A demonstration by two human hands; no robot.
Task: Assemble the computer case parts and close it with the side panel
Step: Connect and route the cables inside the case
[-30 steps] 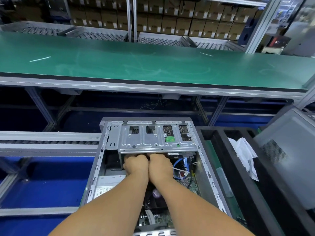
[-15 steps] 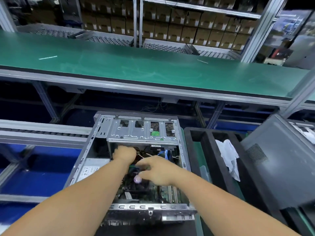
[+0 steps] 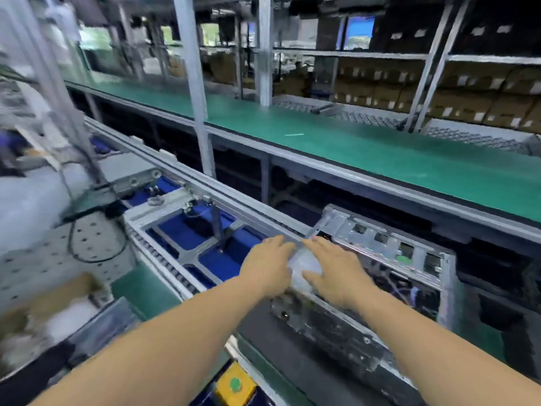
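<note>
The open computer case (image 3: pixel 380 282) lies on its side on the conveyor line, at its near edge. Both hands, left (image 3: pixel 268 266) and right (image 3: pixel 333 271), hover flat with fingers spread over its left end, holding nothing. Beyond runs a long green desk (image 3: pixel 380 153), then shelves of cardboard boxes (image 3: pixel 456 104).

No lettering can be read: the labels on the shelved cardboard boxes (image 3: pixel 456 104) are blurred white patches.

one open computer case (image 3: pixel 377 276), two hands (image 3: pixel 268 266), one yellow box (image 3: pixel 234 386)
</note>
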